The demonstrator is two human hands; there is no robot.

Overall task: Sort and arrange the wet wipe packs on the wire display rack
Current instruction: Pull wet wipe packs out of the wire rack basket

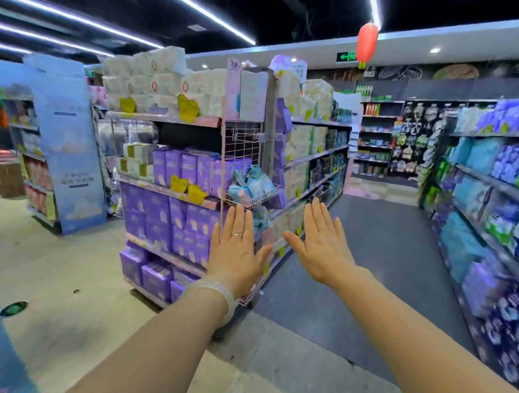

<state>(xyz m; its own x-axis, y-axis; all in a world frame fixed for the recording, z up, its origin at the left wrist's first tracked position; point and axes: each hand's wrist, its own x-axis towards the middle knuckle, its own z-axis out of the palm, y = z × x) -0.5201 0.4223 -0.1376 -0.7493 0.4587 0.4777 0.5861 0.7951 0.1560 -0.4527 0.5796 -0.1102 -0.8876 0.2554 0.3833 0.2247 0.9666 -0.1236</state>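
Both hands are raised in front of the person, palms forward and fingers straight; neither holds anything. The left hand, with a ring and a pale bangle at the wrist, and the right hand stand apart, with a gap between the thumbs.

The pink wire display rack hangs at the end of the shelving unit, at 12 o'clock from the hands. Its upper wire basket holds a loose heap of pale blue and white wet wipe packs. More packs appear below it, at 1 o'clock from the left hand's fingertips, but that hand covers most of that tier, so its contents cannot be told.

Risks, as judged from this position:
- The packs lie jumbled and tilted in the basket. Pulling one from the bottom of the heap would likely tip others over the low front rim onto the floor.
- The rack looks light and merely hooked on. Pressing or leaning on a basket could swing or unhook it.
- The purple boxed goods stand just beside the rack, at 9 o'clock from it. A careless elbow could knock them.
- Blur hides the pack labels, so mis-sorting is possible.
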